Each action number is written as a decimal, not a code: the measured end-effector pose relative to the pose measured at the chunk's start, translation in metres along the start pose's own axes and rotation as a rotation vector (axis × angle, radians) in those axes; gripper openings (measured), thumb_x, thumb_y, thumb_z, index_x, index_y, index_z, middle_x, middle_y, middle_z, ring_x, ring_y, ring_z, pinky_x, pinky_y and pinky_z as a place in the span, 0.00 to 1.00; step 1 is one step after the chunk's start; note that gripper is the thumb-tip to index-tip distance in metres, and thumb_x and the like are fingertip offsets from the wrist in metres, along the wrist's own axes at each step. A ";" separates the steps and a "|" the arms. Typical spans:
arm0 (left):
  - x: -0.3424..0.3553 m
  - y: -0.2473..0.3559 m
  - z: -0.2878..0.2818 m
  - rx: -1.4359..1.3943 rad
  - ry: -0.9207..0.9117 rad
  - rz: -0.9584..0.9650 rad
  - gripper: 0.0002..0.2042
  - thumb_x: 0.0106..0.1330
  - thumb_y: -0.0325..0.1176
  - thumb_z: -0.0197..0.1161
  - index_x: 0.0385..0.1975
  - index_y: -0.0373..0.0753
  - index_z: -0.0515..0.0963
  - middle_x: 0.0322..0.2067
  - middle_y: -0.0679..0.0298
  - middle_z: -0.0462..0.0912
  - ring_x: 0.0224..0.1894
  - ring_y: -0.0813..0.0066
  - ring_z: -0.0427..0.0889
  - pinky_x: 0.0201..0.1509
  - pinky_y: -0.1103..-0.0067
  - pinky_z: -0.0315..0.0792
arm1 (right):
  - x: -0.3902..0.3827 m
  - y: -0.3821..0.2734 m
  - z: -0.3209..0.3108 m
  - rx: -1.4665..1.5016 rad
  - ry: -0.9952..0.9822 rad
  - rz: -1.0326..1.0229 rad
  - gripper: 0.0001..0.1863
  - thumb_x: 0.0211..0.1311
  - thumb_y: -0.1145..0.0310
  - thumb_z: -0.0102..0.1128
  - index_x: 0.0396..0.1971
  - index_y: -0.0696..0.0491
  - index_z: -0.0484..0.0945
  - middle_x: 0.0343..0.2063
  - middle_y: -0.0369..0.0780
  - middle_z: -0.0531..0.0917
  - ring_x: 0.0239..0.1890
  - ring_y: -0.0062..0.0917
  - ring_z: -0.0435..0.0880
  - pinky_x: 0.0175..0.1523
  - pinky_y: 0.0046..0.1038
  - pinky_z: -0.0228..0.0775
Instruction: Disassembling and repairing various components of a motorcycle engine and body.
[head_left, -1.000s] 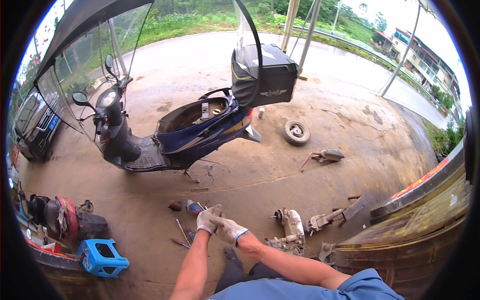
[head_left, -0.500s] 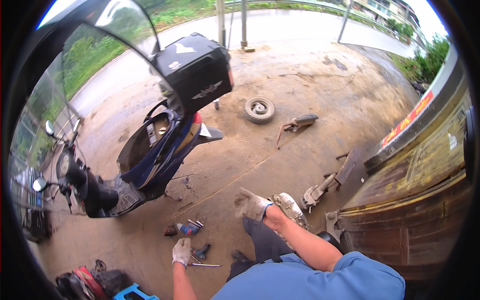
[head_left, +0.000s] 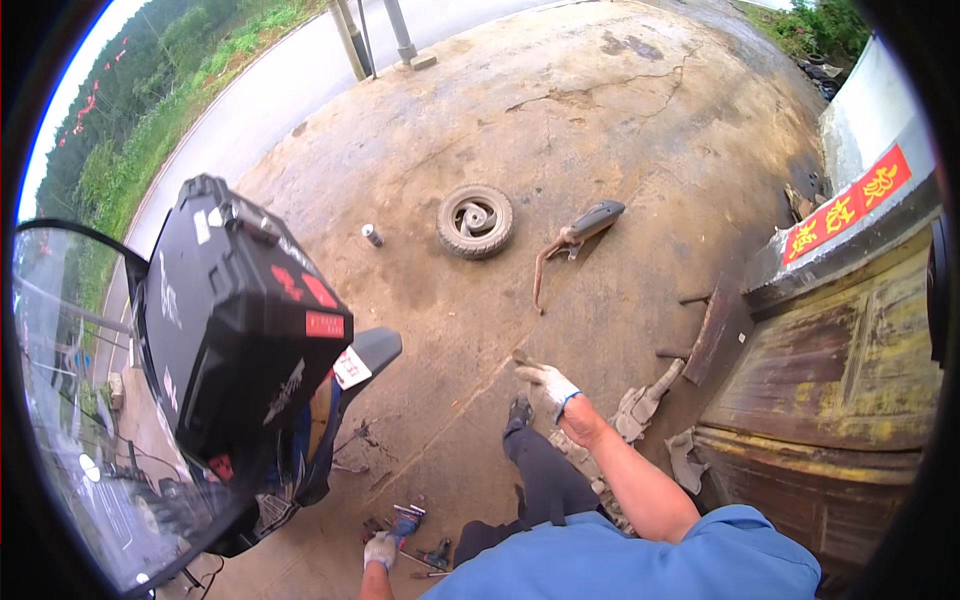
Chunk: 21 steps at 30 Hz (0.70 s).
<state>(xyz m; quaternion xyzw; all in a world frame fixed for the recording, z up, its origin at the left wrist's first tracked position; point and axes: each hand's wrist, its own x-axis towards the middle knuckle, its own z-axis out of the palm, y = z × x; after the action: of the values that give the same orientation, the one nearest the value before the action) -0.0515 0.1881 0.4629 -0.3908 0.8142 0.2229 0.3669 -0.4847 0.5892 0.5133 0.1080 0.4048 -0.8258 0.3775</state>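
My right hand, in a pale knit work glove, is held out in front of me. Its fingers are stretched and spread, and it holds nothing I can see. Lower down, my left hand, gloved too, hangs beside a blue power tool that lies on the ground. The back of that glove hides its fingers. A second, darker power tool lies just to the right, close to my leg. At the left stands a scooter with a black top box and a clear windshield canopy.
A wheel with its tyre lies ahead, and a rusty exhaust pipe with muffler is right of it. Left of the wheel stands a small can. Dirty metal parts lie right of my leg, before a worn wooden panel.
My view has swung right and moved toward the scooter's rear, so the top box looks larger. One foot has come forward. My right hand is still held out; the left stays low by the tools.
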 end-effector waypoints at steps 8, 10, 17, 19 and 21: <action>0.066 0.544 -0.189 0.124 -0.078 1.025 0.21 0.66 0.53 0.67 0.39 0.38 0.87 0.37 0.49 0.88 0.43 0.46 0.87 0.49 0.60 0.79 | 0.105 -0.114 0.028 -0.082 -0.017 -0.245 0.29 0.84 0.62 0.47 0.78 0.57 0.62 0.77 0.41 0.69 0.79 0.29 0.66 0.79 0.29 0.57; 0.054 0.629 -0.200 0.300 -0.142 1.195 0.18 0.66 0.49 0.65 0.36 0.38 0.87 0.37 0.48 0.89 0.43 0.45 0.88 0.48 0.58 0.79 | 0.115 -0.141 0.022 -0.070 0.017 -0.257 0.30 0.84 0.61 0.47 0.78 0.57 0.61 0.78 0.41 0.68 0.79 0.29 0.65 0.80 0.30 0.56; 0.091 0.762 -0.203 0.303 -0.331 1.496 0.14 0.63 0.43 0.62 0.33 0.37 0.85 0.35 0.48 0.88 0.41 0.44 0.87 0.47 0.56 0.80 | 0.167 -0.201 -0.065 0.243 0.384 -0.394 0.26 0.76 0.68 0.61 0.70 0.57 0.71 0.65 0.41 0.82 0.63 0.32 0.83 0.69 0.33 0.73; 0.112 0.795 -0.197 0.301 -0.400 1.649 0.13 0.62 0.42 0.63 0.32 0.37 0.86 0.33 0.48 0.88 0.40 0.44 0.88 0.46 0.56 0.80 | 0.219 -0.221 -0.111 0.165 0.435 -0.360 0.20 0.76 0.66 0.61 0.63 0.56 0.76 0.62 0.43 0.84 0.60 0.35 0.84 0.69 0.36 0.74; 0.143 0.834 -0.194 0.387 -0.484 1.729 0.13 0.62 0.41 0.63 0.31 0.38 0.87 0.32 0.48 0.88 0.39 0.44 0.88 0.46 0.56 0.80 | 0.258 -0.229 -0.148 0.072 0.561 -0.372 0.13 0.71 0.66 0.63 0.49 0.58 0.84 0.53 0.48 0.87 0.56 0.41 0.86 0.67 0.39 0.76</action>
<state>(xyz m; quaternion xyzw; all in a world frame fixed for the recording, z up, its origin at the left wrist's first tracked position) -0.8612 0.4909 0.5381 0.4796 0.7473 0.3554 0.2919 -0.8447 0.6508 0.4265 0.2686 0.4762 -0.8324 0.0904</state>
